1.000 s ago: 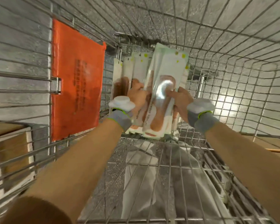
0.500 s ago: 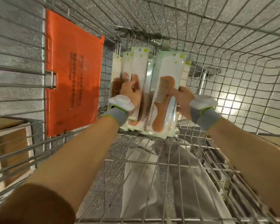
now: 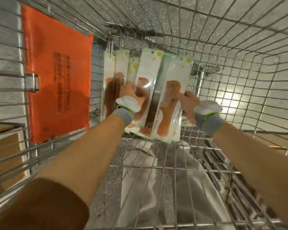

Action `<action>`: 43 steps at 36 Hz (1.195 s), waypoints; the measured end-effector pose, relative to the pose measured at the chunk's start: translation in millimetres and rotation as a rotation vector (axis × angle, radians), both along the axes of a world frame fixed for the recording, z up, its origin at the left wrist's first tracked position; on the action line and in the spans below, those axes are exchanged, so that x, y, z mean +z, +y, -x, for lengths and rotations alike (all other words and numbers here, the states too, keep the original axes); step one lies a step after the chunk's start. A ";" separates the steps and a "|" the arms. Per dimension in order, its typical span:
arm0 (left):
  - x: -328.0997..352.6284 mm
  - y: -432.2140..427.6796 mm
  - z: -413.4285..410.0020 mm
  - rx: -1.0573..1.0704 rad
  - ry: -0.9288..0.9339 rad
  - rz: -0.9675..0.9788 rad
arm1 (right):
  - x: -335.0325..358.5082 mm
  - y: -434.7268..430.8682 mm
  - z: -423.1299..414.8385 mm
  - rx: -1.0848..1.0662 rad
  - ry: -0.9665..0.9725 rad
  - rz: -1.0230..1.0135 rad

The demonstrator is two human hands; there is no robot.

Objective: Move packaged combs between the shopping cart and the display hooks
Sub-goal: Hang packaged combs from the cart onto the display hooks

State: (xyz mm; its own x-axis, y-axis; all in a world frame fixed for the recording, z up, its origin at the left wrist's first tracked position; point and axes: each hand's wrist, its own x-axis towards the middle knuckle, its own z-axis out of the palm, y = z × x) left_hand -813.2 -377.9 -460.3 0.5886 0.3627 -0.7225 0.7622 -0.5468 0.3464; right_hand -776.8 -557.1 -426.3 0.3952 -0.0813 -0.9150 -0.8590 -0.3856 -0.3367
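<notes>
Several packaged combs stand on end against the far wall of the wire shopping cart (image 3: pixel 239 67), each a brown comb in a white sleeve with green dots. My left hand (image 3: pixel 131 93) reaches into the left part of the stack and grips packages (image 3: pixel 120 67) there. My right hand (image 3: pixel 188 103) holds the right edge of the front package (image 3: pixel 171 103), which leans out from the rest. Both wrists wear grey bands with white sensors. The fingers behind the packages are hidden.
An orange plastic flap (image 3: pixel 56 77) hangs on the cart's left wall. A light cloth or bag (image 3: pixel 156 188) lies under the cart's wire floor. A wooden shelf (image 3: pixel 5 155) shows outside the cart at the left.
The front packages have fanned apart and turned so the combs face me. My left hand has dug deeper between packages; the right hand has slid to the front package's right edge.
</notes>
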 end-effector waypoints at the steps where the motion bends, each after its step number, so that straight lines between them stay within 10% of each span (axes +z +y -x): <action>1: -2.7 -0.7 -0.2 0.021 0.025 0.018 | -2.5 -3.0 0.4 0.001 0.000 0.005; 23: 46.1 -30.1 -20.2 0.570 0.021 0.508 | 17.5 6.8 -12.0 0.063 -0.097 -0.144; 43: 143.9 -92.6 -27.5 0.404 -0.030 0.651 | 116.9 -36.2 -6.0 -0.003 -0.143 0.006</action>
